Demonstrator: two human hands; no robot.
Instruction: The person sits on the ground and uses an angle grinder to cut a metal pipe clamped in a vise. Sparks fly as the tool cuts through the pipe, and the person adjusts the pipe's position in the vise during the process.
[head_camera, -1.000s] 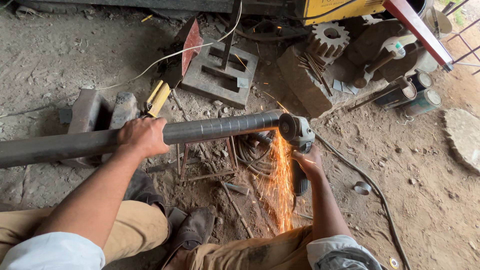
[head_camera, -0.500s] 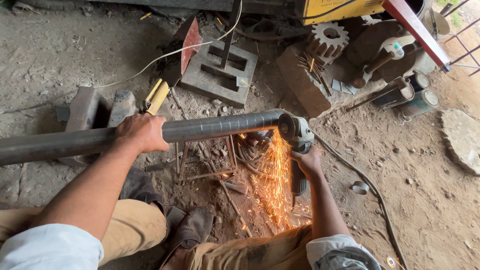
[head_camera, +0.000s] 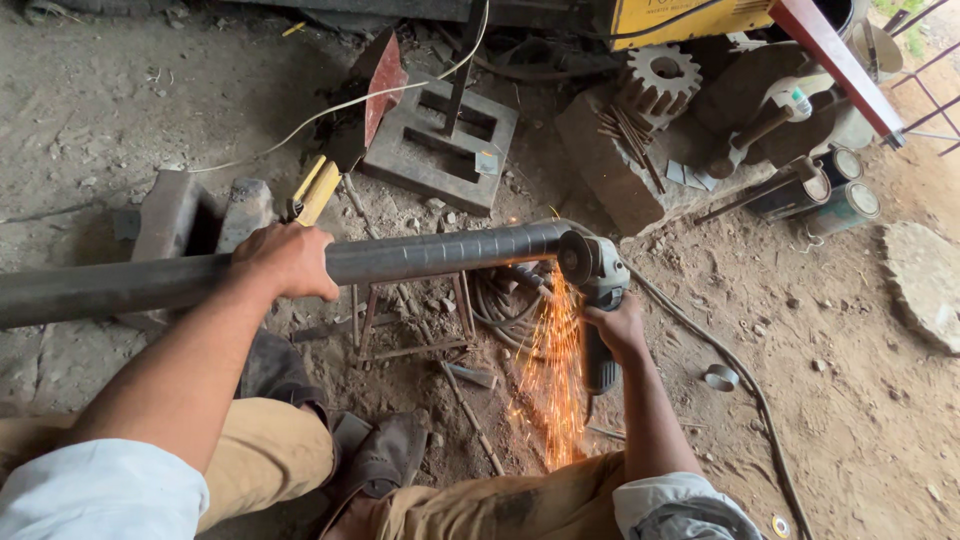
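Observation:
A long dark steel pipe (head_camera: 440, 255) runs level from the left edge to the middle, resting on a small metal stand (head_camera: 410, 315). My left hand (head_camera: 290, 260) grips over the top of the pipe. My right hand (head_camera: 618, 328) holds an angle grinder (head_camera: 598, 285) by its body, the disc pressed against the pipe's right end. Orange sparks (head_camera: 555, 370) stream down toward my knees.
A grinder cable (head_camera: 740, 385) trails over the dirt floor to the right. Behind the pipe lie a square steel frame (head_camera: 440, 140), a stone block (head_camera: 620, 170), a large gear (head_camera: 658, 78), cans (head_camera: 830, 195), a brick (head_camera: 170, 215) and scrap rods.
The spark stream has grown longer and spread further down. My left hand has shifted slightly along the pipe; the grinder stays at the pipe's end.

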